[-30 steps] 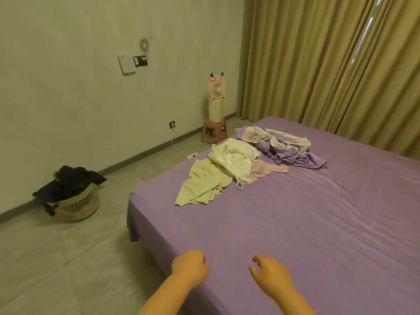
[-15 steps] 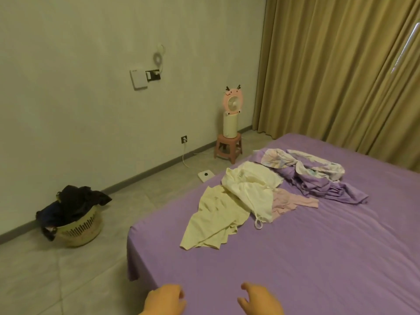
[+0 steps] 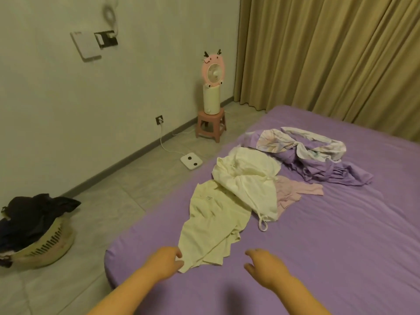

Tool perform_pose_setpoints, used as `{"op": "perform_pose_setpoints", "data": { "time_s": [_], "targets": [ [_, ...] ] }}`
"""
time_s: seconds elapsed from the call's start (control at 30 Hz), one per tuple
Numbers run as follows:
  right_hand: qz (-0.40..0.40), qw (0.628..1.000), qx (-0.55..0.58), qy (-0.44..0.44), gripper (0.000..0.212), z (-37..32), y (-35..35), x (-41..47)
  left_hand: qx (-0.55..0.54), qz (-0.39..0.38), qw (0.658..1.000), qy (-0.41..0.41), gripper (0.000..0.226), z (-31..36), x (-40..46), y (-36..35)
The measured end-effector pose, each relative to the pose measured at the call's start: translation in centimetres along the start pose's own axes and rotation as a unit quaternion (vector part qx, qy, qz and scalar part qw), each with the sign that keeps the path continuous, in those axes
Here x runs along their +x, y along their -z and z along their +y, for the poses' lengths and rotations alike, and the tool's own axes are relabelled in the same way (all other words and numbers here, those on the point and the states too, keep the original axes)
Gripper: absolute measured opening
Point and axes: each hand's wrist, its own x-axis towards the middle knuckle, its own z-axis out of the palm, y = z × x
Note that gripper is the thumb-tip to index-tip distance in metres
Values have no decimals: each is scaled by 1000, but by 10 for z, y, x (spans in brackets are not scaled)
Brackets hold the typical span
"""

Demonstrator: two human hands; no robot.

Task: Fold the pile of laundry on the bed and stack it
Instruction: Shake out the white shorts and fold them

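The head view, the only one, has drawn nearer to the laundry than it was a second ago: the pile now fills the middle of the frame and both hands have come forward from the bottom edge. The left hand (image 3: 167, 261) has reached the near corner of the pale yellow garment (image 3: 211, 226) at lower centre and its fingers appear to pinch that hem, though the grasp is partly hidden. The right hand (image 3: 264, 264) hovers over the bare purple bed (image 3: 341, 246) just right of the garment, fingers loosely curled and holding nothing. Behind lie the white top (image 3: 247, 180), a pink piece (image 3: 293, 192) and the lilac bundle (image 3: 318, 160), all unfolded. Folding has therefore only begun; the yellow garment looks to be the first piece taken. A laundry basket (image 3: 34, 242) sits on the floor at lower left.
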Motion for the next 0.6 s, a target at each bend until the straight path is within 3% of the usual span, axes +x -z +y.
{"op": "perform_pose_setpoints", "data": {
  "time_s": [0.27, 0.6],
  "targets": [
    [-6, 999, 2, -32, 42, -49, 48, 129, 23, -43, 997, -65, 40, 14, 149, 54],
    [-58, 997, -10, -59, 41, -49, 50, 274, 5, -40, 996, -80, 39, 20, 316, 71]
  ]
}}
